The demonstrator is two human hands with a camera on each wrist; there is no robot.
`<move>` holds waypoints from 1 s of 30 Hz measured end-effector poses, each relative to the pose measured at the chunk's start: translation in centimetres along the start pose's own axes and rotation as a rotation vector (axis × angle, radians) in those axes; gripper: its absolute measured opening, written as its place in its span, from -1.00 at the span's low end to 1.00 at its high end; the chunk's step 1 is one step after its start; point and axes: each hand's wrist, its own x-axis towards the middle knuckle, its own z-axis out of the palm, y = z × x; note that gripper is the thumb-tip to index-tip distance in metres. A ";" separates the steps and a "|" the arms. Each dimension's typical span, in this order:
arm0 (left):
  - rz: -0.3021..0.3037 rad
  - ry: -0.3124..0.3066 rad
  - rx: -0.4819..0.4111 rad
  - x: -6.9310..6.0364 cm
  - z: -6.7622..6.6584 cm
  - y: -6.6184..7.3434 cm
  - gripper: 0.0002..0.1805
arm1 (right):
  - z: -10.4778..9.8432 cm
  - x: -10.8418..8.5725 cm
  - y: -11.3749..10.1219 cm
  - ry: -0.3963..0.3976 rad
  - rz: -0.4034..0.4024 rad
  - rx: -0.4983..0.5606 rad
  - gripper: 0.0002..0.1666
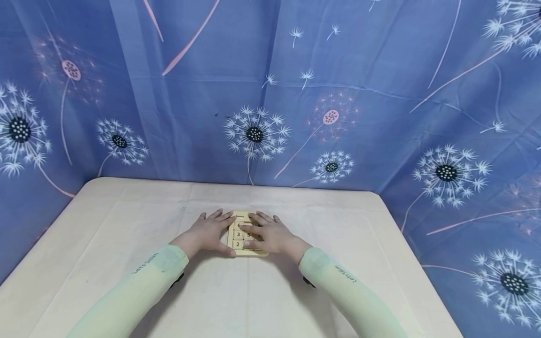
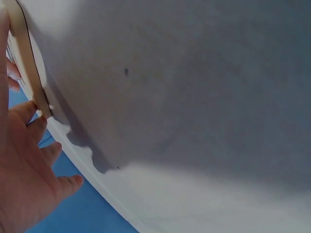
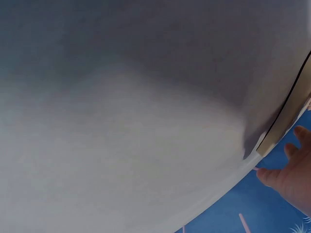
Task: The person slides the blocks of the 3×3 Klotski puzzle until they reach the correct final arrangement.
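Observation:
A yellow wooden number slide puzzle (image 1: pixel 238 253) lies flat on the table in the head view. Its left tiles show 6, 3 and 2, and a 5 shows in the middle. My left hand (image 1: pixel 210 233) holds the frame's left side, thumb at the near corner and fingers towards the far one. In the left wrist view, fingertips of the left hand (image 2: pixel 26 170) touch the frame's edge. Over the right part of the puzzle spreads my right hand (image 1: pixel 274 236), its extended fingers on the tiles and hiding several. The right wrist view catches part of the right hand (image 3: pixel 291 179) beside the frame (image 3: pixel 286 114).
A pale cloth covers the table (image 1: pixel 236 300), which has rounded far corners. Blue fabric with dandelion prints (image 1: pixel 190 117) hangs behind the table and along both sides. Pale green sleeves (image 1: pixel 131 291) cover both forearms.

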 end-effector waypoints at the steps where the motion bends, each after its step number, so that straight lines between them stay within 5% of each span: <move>1: 0.002 0.002 0.001 0.0 0.0 0.0 0.26 | 0.0 0.0 0.0 -0.001 0.002 -0.003 -0.27; 30: -0.007 0.005 0.024 0.2 0.1 -0.1 0.26 | 0.3 -2.8 2.0 0.070 0.021 0.035 -0.28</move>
